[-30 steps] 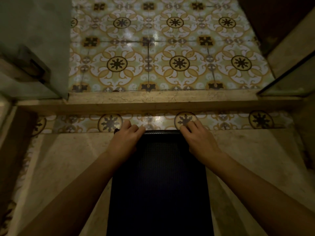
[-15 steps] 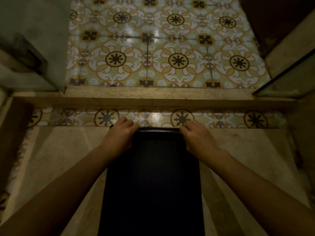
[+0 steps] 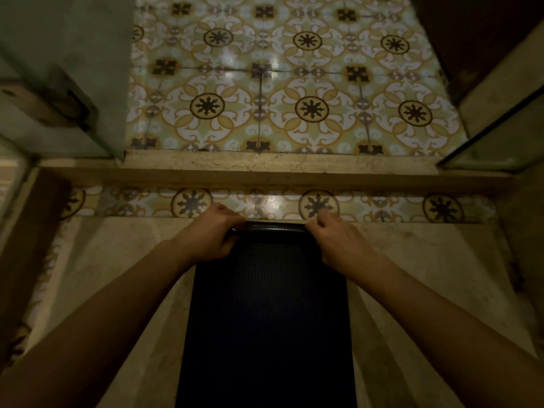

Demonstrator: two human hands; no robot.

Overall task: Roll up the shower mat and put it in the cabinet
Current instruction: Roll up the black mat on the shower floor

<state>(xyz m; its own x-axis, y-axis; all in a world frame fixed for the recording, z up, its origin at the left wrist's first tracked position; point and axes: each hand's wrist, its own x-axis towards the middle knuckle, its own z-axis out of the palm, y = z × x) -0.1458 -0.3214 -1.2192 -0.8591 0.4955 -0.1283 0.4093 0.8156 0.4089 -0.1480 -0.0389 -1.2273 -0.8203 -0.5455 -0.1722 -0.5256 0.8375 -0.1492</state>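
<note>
- A dark shower mat (image 3: 269, 313) is seen lying lengthwise on a pale stone floor (image 3: 117, 290), running from the bottom edge of the frame up to just below the centre.
- The far end of the mat is curled over into a narrow roll (image 3: 275, 226), which lies across the frame just below a strip of patterned tile (image 3: 382, 206).
- The left corner of the roll is gripped by the left hand (image 3: 210, 235), with the fingers curled over the top of the roll and the thumb side resting against the flat part of the mat.
- The right corner of the roll is held by the right hand (image 3: 341, 241), closed around it in the same way; the fingertips appear to be tucked under the rolled edge, though this is hard to confirm in the dim light.
- Both forearms are stretched in from the lower corners of the frame, one on either side of the mat.
- A fine grid texture is visible on the upper face of the mat, between the two hands.
- A raised stone threshold (image 3: 276, 169) is seen crossing the middle of the frame above the tile strip.
- Beyond it, the upper centre is filled by a floral tiled floor (image 3: 294, 83) in yellow, white and dark brown.
- A greenish glass panel (image 3: 64, 69) stands at the upper left, and another glass edge (image 3: 494, 136) is seen at the right.
</note>
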